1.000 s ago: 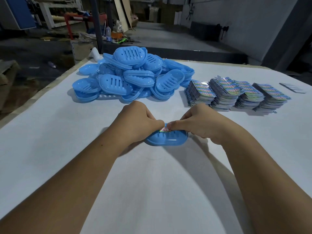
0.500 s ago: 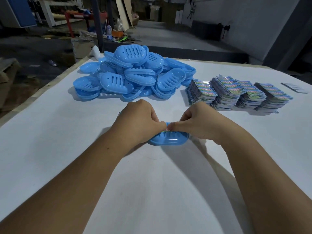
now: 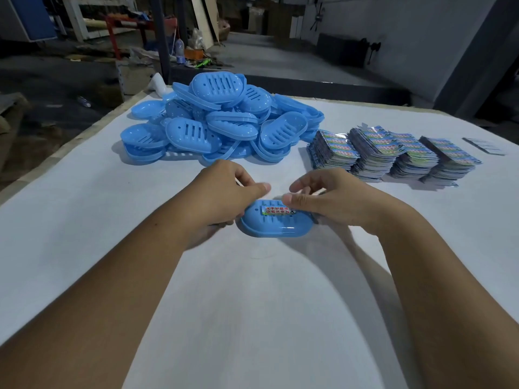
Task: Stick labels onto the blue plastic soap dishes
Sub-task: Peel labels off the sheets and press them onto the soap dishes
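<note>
A blue oval soap dish [image 3: 276, 226] lies upside down, a printed label [image 3: 276, 211] flat on its slotted base.
</note>
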The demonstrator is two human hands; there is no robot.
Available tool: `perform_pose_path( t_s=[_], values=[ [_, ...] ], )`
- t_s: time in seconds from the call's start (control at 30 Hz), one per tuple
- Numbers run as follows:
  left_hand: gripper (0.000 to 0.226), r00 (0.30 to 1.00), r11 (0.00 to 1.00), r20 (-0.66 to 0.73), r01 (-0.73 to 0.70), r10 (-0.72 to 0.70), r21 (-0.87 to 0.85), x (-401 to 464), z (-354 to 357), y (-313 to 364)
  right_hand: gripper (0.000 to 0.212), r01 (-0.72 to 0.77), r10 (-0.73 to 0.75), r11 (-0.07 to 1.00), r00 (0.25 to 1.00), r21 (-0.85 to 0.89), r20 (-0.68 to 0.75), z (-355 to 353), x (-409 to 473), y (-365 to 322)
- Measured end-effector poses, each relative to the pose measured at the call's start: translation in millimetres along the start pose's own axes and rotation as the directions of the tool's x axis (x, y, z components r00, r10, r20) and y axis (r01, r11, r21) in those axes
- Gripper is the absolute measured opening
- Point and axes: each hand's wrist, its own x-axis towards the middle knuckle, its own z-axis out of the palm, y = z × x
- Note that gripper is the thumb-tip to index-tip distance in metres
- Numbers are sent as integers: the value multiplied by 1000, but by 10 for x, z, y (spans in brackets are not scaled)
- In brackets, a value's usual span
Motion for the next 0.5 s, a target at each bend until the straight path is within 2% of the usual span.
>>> perform_pose_path(
  t_s=[0.03, 0.13, 0.2, 0.37, 0.5],
  values=[
    [30, 999, 999, -32, 1, 1, 50, 8, -17, 10, 49, 24, -24, 1000, 999, 8, 33, 0, -20, -14],
    [33, 993, 988, -95, -52, 66, 147, 33, -65, 50, 72, 125, -96, 967, 986, -220, 139, 51, -75, -82],
    [31, 986, 977, -117, -99, 122, 187, 46, -83, 61, 78, 171, -133, 939, 981, -298, 144, 107, -101, -122],
    [29, 955, 934, -214, -125, 204, 334, 55, -100, 37, 72, 85, -141, 915, 983, -394, -116, -105, -313, 63],
    [36, 926, 873, -238, -157, 292, 461, 141, -112, -77, 74, -151, -22, 887, 930, -436, -366, -640, -643, 565]
  ],
)
